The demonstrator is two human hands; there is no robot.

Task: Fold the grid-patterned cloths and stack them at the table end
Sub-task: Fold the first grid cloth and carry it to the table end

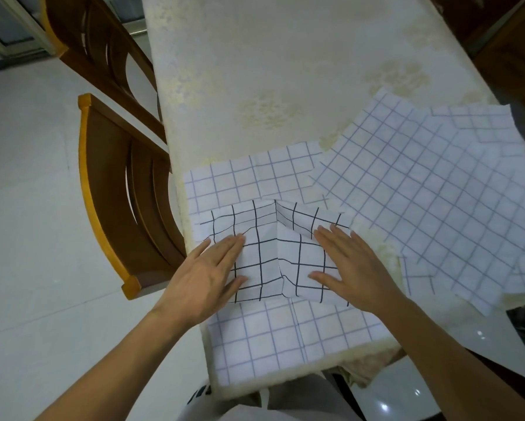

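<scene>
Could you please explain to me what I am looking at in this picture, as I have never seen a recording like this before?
There is no machine here. A person wears one wide-angle camera on the head, looking forward and down, so the two bare arms come in from below. The left hand and right hand lie flat, fingers straight, pressing a dark-lined grid cloth that is creased down its middle; neither holds anything. It sits on a paler grid cloth at the near end of a table with a cream covering. More pale grid cloths lie spread and overlapping to the right. Two wooden chairs stand at the table's left side.
</scene>
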